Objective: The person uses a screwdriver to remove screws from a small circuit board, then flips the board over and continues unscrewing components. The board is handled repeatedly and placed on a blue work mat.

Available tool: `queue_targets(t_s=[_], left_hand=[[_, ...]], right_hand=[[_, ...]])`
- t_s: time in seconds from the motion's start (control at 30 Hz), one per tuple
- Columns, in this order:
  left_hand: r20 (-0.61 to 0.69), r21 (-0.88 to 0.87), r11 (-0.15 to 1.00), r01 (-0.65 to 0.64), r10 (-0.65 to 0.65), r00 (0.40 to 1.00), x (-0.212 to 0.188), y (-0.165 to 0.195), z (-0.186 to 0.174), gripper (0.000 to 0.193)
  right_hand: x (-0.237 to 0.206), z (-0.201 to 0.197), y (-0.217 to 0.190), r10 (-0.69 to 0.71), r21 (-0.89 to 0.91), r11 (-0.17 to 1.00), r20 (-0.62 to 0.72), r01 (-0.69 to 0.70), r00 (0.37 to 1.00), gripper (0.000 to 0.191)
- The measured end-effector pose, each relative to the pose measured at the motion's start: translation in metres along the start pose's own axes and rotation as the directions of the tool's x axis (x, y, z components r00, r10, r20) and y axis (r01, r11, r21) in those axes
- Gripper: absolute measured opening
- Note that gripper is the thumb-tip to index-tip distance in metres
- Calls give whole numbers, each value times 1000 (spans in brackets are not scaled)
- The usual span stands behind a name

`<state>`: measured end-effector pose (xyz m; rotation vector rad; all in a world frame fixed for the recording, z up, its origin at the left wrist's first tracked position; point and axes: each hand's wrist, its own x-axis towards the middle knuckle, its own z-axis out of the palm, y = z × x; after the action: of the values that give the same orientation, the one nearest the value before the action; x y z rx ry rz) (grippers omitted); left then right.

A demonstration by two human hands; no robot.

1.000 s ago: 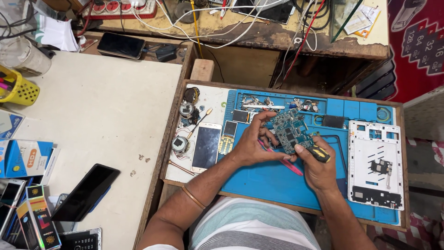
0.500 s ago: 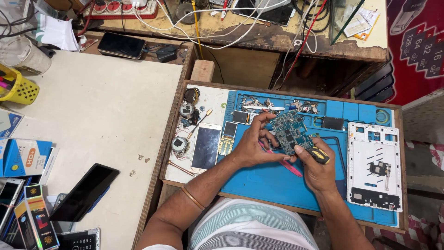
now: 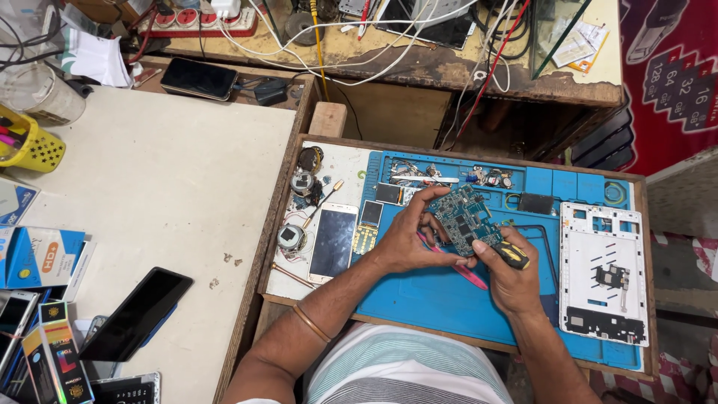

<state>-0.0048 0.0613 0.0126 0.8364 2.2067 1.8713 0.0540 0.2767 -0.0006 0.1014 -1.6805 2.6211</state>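
Note:
My left hand (image 3: 407, 238) holds a teal circuit board (image 3: 465, 219) by its left edge, tilted up above the blue work mat (image 3: 426, 295). A pink tool (image 3: 458, 265) lies under that hand's fingers, across the mat. My right hand (image 3: 511, 278) grips a screwdriver with a black and yellow handle (image 3: 511, 254), its tip against the board's lower right corner. Both hands sit over the middle of the mat.
A white device frame (image 3: 602, 273) lies at the mat's right. A white phone (image 3: 333, 241), small parts and a screwdriver (image 3: 321, 196) lie on the tray's left. On the white table sit a black phone (image 3: 136, 314), boxes (image 3: 41, 258) and a yellow basket (image 3: 30, 150). Cables crowd the back shelf.
The hands and board stay in nearly the same spot; the board has tipped very slightly while the screwdriver remains on its lower right corner.

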Motion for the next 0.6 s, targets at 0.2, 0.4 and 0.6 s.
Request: queue_targets(t_s=[0.2,0.4,0.6], left_hand=[[-4,-39,999,9,-10,1000,-1,1,1,110],[8,-1,1000,15,-15,1000,-1,4,0,113],[12,10,1000,3,-3,1000,-1,9,-2,116]], right_hand=[[0,1,-2,11,-29,1000,-2,-11,1000,16],[0,-2,-1,2,-35,999,10,-1,1000,14],[0,-2,-1,17,-41,999,2,-17,1000,14]])
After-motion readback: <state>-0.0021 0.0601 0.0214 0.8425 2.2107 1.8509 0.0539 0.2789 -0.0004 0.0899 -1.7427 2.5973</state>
